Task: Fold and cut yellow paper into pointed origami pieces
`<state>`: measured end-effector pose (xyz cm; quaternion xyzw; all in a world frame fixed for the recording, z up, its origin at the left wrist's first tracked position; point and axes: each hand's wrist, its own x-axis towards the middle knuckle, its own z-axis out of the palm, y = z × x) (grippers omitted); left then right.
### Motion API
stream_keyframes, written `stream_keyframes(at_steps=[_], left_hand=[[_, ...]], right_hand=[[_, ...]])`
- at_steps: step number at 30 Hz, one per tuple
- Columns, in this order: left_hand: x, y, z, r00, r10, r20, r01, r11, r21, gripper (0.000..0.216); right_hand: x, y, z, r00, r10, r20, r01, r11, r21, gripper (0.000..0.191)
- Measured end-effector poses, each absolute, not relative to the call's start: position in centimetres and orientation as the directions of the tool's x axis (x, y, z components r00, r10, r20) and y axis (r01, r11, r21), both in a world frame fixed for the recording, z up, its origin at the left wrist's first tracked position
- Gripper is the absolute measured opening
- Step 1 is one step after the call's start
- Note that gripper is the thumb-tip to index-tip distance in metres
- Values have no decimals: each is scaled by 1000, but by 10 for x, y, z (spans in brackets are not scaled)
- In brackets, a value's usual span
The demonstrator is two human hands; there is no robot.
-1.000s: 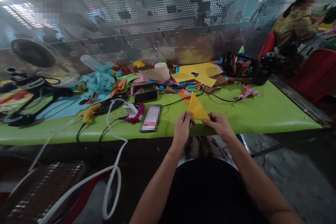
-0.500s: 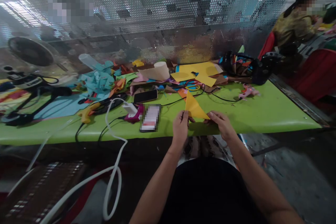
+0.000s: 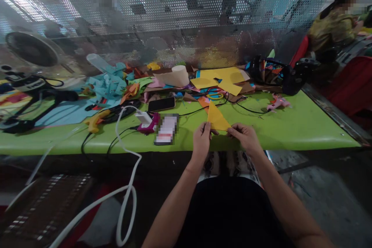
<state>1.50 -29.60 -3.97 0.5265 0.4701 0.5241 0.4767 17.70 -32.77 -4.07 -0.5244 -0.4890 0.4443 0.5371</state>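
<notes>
We are holding a yellow paper triangle (image 3: 217,118) over the near side of the green table (image 3: 305,124), our left hand (image 3: 202,137) pinching its near left corner, our right hand (image 3: 244,135) its right; the long edge is slanting from the far apex, nearer the left hand, rightward

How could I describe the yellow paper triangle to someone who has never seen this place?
Find the long green table and look along its near edge. There, a left hand and a right hand hold the yellow paper triangle between them. Unlike the yellow sheets lying farther back, it is held, not lying down.
</notes>
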Motion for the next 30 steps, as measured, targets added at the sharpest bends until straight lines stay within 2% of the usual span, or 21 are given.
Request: stream_keyframes(at_steps=[6,12,17,21,26,30], left_hand=[[13,-288,-34,58,988,142,89,-147,985,34],[22,-265,-25,164,963,213,182,-242,953,32],[29,-229,-12,327,916,231,210,-309,927,33],[33,-198,-1,431,866,254,199,-366,909,25],[42,-175,-3,434,852,291,246,-423,872,27],[49,-172,-18,441,862,250,197,-364,910,28]], right_hand=[[189,-316,-33,23,997,71,164,66,-984,36],[194,-277,-9,-56,998,19,-11,18,-1000,44],[204,-240,0,25,1000,-9,-46,-8,-999,44],[219,-219,8,63,998,24,-54,27,-998,41],[231,-199,10,54,998,11,18,10,-1000,40],[229,-196,-5,99,995,18,46,13,-999,40]])
